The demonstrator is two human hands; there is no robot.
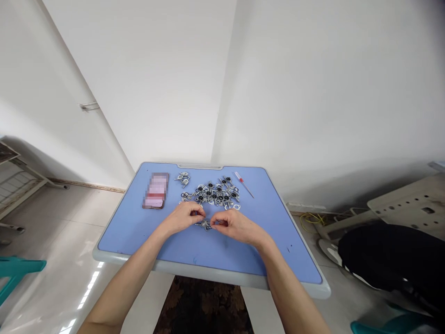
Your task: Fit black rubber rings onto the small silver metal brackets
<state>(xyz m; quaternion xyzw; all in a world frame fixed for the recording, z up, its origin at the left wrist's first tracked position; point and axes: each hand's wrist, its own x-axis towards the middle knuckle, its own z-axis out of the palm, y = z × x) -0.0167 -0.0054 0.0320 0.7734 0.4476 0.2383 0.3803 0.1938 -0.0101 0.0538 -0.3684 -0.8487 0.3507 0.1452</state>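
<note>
Near the middle of the blue desk, a small silvery metal fitting point(205, 225) sits between my two hands. My left hand point(184, 217) is closed in a pinch just above its left side; whatever its fingertips hold is too small to make out. Thumb and forefinger of my right hand point(236, 226) come together at the fitting's right end, also pinched, with their contents hidden. Just beyond the hands spreads a pile of similar metal fittings point(213, 195), many carrying round black discs. A few flat metal plates point(237, 207) lie at its near edge.
The blue desk point(128, 236) has a raised grey rim and stands against a white wall. A phone point(155, 191) lies at left, a small cluster of metal parts point(183, 177) at the back, and a red-and-white thin-shafted tool point(243, 183) at right. Teal stool point(21, 268) at lower left.
</note>
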